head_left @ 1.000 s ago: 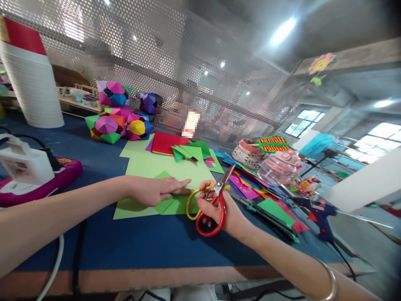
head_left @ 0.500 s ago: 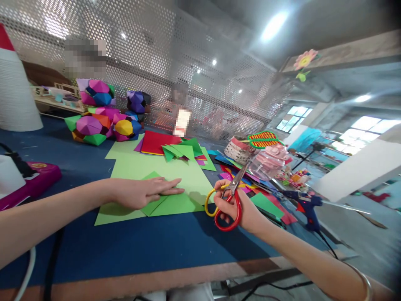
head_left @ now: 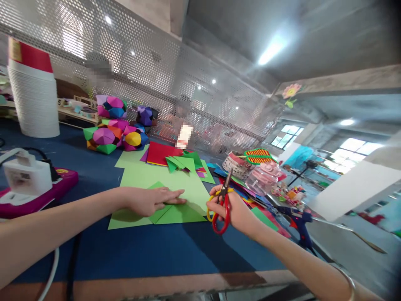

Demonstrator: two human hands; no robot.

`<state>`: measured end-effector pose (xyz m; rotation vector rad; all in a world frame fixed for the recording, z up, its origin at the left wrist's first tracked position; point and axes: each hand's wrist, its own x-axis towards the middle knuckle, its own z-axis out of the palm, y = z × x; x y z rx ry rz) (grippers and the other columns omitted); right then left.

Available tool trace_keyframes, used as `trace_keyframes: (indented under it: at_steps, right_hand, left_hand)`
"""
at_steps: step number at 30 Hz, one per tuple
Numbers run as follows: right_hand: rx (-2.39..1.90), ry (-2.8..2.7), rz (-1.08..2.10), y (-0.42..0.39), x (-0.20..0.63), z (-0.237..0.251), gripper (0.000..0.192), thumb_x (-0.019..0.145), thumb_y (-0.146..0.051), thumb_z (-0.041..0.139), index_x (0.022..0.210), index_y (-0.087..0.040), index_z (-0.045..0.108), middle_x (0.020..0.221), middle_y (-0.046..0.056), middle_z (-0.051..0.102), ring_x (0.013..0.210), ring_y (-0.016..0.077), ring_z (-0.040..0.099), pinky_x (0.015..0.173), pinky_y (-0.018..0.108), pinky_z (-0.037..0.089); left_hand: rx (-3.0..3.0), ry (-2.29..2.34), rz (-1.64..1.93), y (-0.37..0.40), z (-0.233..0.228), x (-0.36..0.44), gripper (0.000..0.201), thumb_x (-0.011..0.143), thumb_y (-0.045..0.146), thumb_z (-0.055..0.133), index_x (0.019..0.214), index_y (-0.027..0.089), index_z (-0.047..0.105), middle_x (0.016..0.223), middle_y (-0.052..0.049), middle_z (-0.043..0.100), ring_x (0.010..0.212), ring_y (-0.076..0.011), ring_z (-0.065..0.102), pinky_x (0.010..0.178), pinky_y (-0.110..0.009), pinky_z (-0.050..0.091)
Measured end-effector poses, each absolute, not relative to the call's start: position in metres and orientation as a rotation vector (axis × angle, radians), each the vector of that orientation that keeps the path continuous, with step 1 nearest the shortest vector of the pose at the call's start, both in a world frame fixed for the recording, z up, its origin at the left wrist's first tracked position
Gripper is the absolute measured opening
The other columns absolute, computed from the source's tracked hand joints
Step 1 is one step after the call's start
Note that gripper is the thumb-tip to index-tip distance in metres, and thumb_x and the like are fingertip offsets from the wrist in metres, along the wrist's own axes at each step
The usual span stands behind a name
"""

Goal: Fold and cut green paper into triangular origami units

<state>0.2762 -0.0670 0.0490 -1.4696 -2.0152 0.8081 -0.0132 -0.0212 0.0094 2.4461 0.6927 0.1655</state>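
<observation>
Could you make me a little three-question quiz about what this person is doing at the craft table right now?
1. True or false: the left hand lies flat on the green paper.
2. What does the right hand hold?
A. a glue gun
B. scissors
C. a paper ball
3. Fill in: the scissors have one red handle loop and one ______ loop.

Key
1. True. The palm presses down on a folded green piece on the sheet.
2. B. The blades point up and away, off the paper; the blue glue gun lies untouched to the right.
3. Yellow.
</observation>
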Motion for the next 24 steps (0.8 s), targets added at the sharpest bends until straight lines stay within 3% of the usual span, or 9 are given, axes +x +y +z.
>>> trace_keyframes:
  at_steps: [3,5,8,12,18,22,24]
  right_hand:
    - [-1.495,-2.24,0.488,-0.035,0.27,0.058,0.032,0.087,-0.039,0.066,0.107,-0.02,0.05,0.074,-0.001,0.066,0.06,0.0161,0.061,0.058,0.027,0.046]
    - [-1.586,-2.432,0.048,-0.01,0.268,0.061,0.032,0.087,-0.035,0.067,0.113,-0.02,0.054,0.079,0.001,0.069,0.07,0.0194,0.066,0.064,0.028,0.047]
    - [-1.605,-2.495,-0.189,0.024,0.267,0.058,0.035,0.082,-0.02,0.071,0.115,-0.02,0.062,0.102,0.009,0.072,0.096,0.0268,0.066,0.078,0.032,0.046]
    - [-1.581,-2.529,-0.278,0.051,0.273,0.041,0.049,0.081,-0.003,0.058,0.126,-0.022,0.063,0.123,0.01,0.067,0.116,0.0274,0.058,0.093,0.035,0.043]
    - [-1.569,-2.506,-0.236,0.045,0.286,0.025,0.053,0.087,-0.004,0.05,0.137,-0.018,0.056,0.127,0.014,0.062,0.117,0.0283,0.057,0.094,0.037,0.045]
    - [-1.462,-2.475,-0.157,0.017,0.272,0.033,0.037,0.097,-0.013,0.044,0.131,-0.017,0.058,0.128,0.014,0.059,0.116,0.0247,0.057,0.097,0.036,0.043]
    - [-1.374,-2.522,-0.049,-0.002,0.257,0.035,0.024,0.1,-0.024,0.048,0.117,-0.019,0.063,0.115,0.009,0.065,0.101,0.019,0.063,0.089,0.029,0.047]
  left_hand:
    - [2.454,0.685,0.216,-0.021,0.008,-0.014,0.073,0.093,0.02,0.042,0.159,0.027,0.012,0.16,-0.004,0.035,0.143,-0.0317,0.037,0.114,-0.046,0.031]
    - [2.459,0.645,0.203,-0.022,0.008,-0.014,0.075,0.093,0.015,0.039,0.159,0.029,0.008,0.159,-0.001,0.036,0.146,-0.0304,0.032,0.116,-0.047,0.026]
    - [2.458,0.602,0.21,-0.022,0.01,-0.013,0.077,0.092,0.013,0.039,0.158,0.036,0.006,0.157,0.004,0.039,0.147,-0.0293,0.03,0.118,-0.048,0.024]
    - [2.437,0.618,0.194,-0.023,0.012,-0.014,0.078,0.092,0.012,0.039,0.158,0.038,0.006,0.159,0.005,0.036,0.148,-0.0321,0.027,0.118,-0.052,0.023]
    - [2.438,0.646,0.11,-0.025,0.015,-0.013,0.077,0.094,0.012,0.033,0.159,0.036,0.0,0.163,0.006,0.028,0.149,-0.0313,0.022,0.119,-0.053,0.018]
    - [2.45,0.618,0.14,-0.027,0.016,-0.012,0.074,0.096,0.012,0.031,0.159,0.035,-0.002,0.16,0.005,0.034,0.147,-0.0268,0.027,0.119,-0.047,0.021]
    - [2.443,0.644,0.172,-0.028,0.014,-0.012,0.073,0.096,0.013,0.033,0.16,0.032,0.001,0.16,0.003,0.036,0.147,-0.0247,0.029,0.119,-0.044,0.023]
